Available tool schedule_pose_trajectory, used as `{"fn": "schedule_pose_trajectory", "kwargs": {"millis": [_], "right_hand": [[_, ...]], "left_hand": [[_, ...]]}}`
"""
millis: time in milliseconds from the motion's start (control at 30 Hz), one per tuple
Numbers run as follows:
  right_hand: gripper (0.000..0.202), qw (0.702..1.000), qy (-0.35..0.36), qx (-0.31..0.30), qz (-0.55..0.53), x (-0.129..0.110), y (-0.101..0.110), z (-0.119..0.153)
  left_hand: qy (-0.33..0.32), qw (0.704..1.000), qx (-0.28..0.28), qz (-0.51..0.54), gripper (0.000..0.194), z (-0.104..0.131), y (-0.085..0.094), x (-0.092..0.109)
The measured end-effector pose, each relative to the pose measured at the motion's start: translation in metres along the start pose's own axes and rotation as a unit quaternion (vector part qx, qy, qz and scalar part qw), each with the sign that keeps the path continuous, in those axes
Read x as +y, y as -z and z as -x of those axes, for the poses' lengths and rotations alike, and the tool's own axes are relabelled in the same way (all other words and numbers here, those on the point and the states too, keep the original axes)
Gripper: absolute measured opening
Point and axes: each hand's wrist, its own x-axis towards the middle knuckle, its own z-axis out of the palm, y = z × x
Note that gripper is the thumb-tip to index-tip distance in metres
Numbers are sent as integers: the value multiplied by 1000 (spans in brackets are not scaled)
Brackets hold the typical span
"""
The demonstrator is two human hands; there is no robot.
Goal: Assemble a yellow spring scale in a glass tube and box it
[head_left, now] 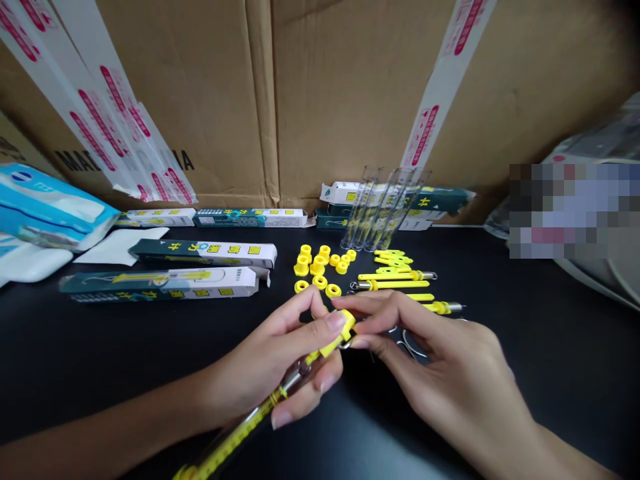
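My left hand (pixel 300 347) is closed round the upper end of a clear tube with a yellow scale inside (pixel 245 427), which slants down to the lower left. Between its thumb and fingers is a yellow cap (pixel 346 321) at the tube's end. My right hand (pixel 430 347) pinches at a small metal ring or hook (pixel 345 345) beside the cap; its fingertips partly hide it. Just beyond my hands lie several yellow caps and rings (pixel 317 267) and several yellow strips (pixel 400 285), some with metal springs and hooks.
Clear tubes (pixel 375 213) stand upright at the back, before printed boxes (pixel 440 200). More boxes (pixel 205 253) lie at the left, beside a blue tissue pack (pixel 55 207). A large cardboard box (pixel 330 87) walls off the back. Metal hooks (pixel 413 347) lie behind my right hand.
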Motion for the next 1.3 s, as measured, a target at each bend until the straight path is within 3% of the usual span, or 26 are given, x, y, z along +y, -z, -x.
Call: {"fn": "schedule_pose_trajectory", "kwargs": {"millis": [167, 367, 567, 733, 1033, 1300], "right_hand": [[23, 1000, 18, -11, 17, 1, 2, 1], [48, 983, 122, -124, 62, 5, 12, -5], [47, 976, 101, -187, 41, 12, 21, -7], [46, 976, 101, -191, 36, 14, 23, -9], [51, 973, 106, -199, 35, 21, 24, -5], [49, 969, 111, -216, 46, 27, 25, -4]], "left_hand": [[16, 1000, 6, -20, 24, 1, -3, 1], [49, 998, 25, -24, 18, 2, -6, 4], [65, 996, 32, -43, 22, 3, -6, 2], [56, 997, 32, -51, 24, 0, -3, 1], [51, 997, 32, -43, 8, 1, -3, 2], [19, 997, 8, -71, 21, 4, -5, 4]]}}
